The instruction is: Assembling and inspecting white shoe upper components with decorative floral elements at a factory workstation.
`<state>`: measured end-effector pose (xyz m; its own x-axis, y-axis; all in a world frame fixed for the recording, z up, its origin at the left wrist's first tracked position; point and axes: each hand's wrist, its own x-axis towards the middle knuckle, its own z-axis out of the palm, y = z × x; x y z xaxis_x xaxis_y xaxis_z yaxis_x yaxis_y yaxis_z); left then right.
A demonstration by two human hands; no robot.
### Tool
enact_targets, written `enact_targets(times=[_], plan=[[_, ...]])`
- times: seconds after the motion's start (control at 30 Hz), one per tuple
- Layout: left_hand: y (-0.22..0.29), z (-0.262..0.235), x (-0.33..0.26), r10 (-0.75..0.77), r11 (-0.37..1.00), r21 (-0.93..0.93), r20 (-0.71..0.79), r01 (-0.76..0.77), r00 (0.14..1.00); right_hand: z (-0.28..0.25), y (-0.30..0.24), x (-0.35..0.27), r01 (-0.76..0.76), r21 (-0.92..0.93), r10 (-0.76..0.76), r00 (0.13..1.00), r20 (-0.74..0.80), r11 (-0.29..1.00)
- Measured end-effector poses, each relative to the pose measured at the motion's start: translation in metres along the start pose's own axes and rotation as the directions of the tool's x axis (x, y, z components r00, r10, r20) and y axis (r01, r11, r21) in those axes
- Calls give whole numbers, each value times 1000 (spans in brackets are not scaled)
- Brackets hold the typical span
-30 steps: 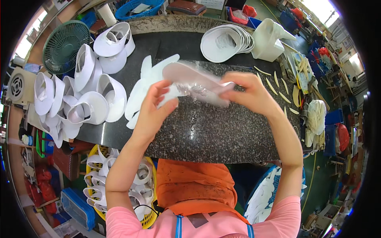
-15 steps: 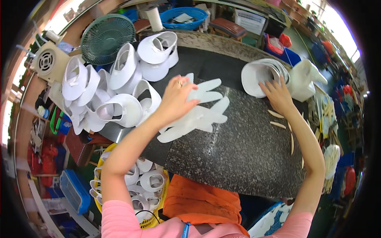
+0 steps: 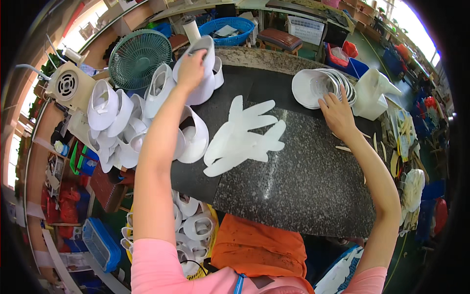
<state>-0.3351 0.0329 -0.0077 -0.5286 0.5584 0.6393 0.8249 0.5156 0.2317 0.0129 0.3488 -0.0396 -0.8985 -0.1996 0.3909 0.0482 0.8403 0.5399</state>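
My left hand (image 3: pixel 192 71) reaches to the far left of the table, its fingers closed on the edge of a white sun-visor-shaped piece (image 3: pixel 204 46). That piece stands on other similar white pieces, and some of my fingers are hidden inside it. At the far right, my right hand (image 3: pixel 339 115) lies with spread fingers against the near side of a nested stack of white visors (image 3: pixel 308 88). Between my arms lies a fanned pile of flat, white, long rounded pieces (image 3: pixel 240 139). More white visors (image 3: pixel 104 105) are heaped at the left.
A green fan (image 3: pixel 139 59) stands behind the heap, near a beige machine (image 3: pixel 66 84). A white jug-like container (image 3: pixel 374 95) is beside the stack. Thin curved strips (image 3: pixel 342 148) lie by my right forearm. Below the table's near left edge, a yellow basket (image 3: pixel 214 220) holds white visors.
My left hand has left the flat white pieces, moved far and left, and taken hold of a visor. My right hand stays at the stack. The view has shifted slightly.
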Motion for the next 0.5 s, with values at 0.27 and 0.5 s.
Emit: enact_targets(times=[0.27,0.5], plan=[[7,-36,19,-208,824,-528,52,204,977,-34,-62,20,-168,562,141,986,91,810],[33,-19,4,-50,904,-405,215,136,975,4,-154,190,-272,961,399,888,230,53]])
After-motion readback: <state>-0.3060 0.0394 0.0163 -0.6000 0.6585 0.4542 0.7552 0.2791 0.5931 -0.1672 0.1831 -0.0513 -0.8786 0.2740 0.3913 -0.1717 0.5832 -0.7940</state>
